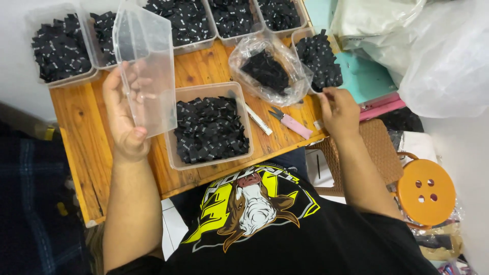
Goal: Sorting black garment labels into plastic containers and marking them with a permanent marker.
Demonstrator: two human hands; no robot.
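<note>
My left hand (124, 114) grips a clear empty plastic container (145, 66), tilted upright over the wooden table (81, 127). Right beside it stands a clear tub (209, 127) full of small black fabric labels. My right hand (338, 112) hovers at the table's right edge, fingers pinched near a tub of black labels (318, 61); whether it holds a label I cannot tell. Between the hands lies a clear plastic bag (267, 69) with more black labels.
Several more tubs of black labels (61, 48) line the table's far edge. A white pen (260, 119) and a pink-handled cutter (293, 124) lie near the front. An orange stool (425, 191), a woven basket (379, 150) and large white plastic bags (438, 56) crowd the right.
</note>
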